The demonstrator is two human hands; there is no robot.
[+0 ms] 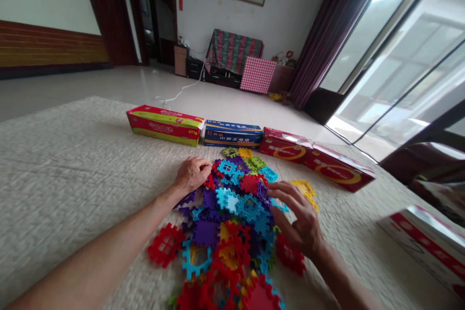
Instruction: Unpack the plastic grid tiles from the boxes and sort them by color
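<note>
Heap of flat, notched plastic building tiles [232,203] in red, blue, purple, yellow and green lies on the beige woven mat [72,179] directly before us, near a row of a red-and-yellow cardboard box [165,126], a blue cardboard box [232,134] and a long red cardboard box [316,157]. Our left hand [192,174] rests on the heap's far left edge with fingers curled under; we cannot tell whether they pinch a tile. Our right hand [296,218] lies palm down on the heap's right side, fingers spread, gripping nothing.
</note>
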